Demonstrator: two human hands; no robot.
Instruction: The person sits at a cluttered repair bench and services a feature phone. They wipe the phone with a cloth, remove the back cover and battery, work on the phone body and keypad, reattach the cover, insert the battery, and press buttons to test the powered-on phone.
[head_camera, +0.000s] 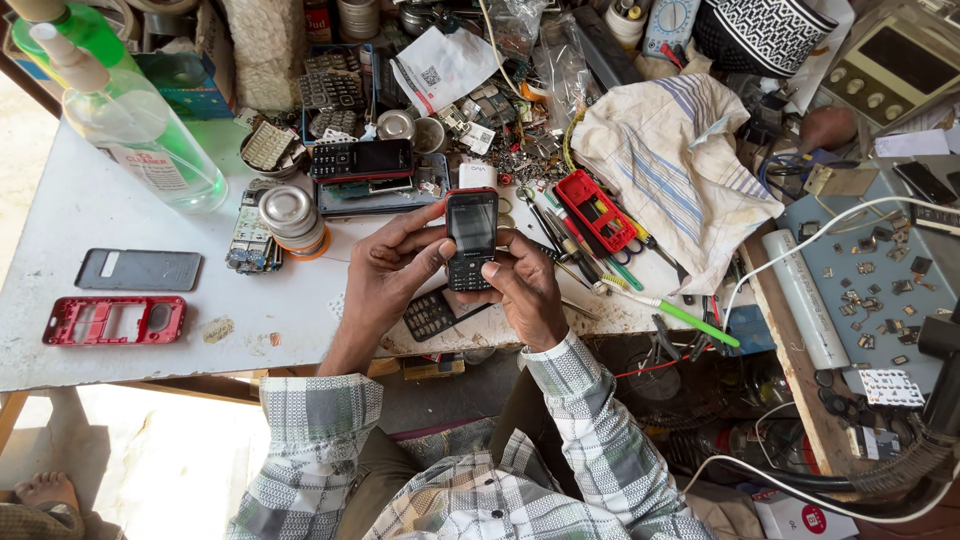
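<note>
Keypad phone (472, 238), black with a red rim, is held upright over the front edge of the white workbench (90, 200), screen dark. Left hand (385, 272) is curled round its left side, thumb on the edge; right hand (527, 292) grips the bottom right corner. Loose keypad (430, 314) lies right under the hands, a red phone frame (114, 320) sits way off left, and a striped cloth (672, 160) is over on the right.

dark phone screen (472, 226) mid-table, white bottle label (150, 170) left, perhaps white packet (443, 66)

A red phone frame (113, 320), spray bottle (140, 125) and striped cloth (675, 165).
</note>
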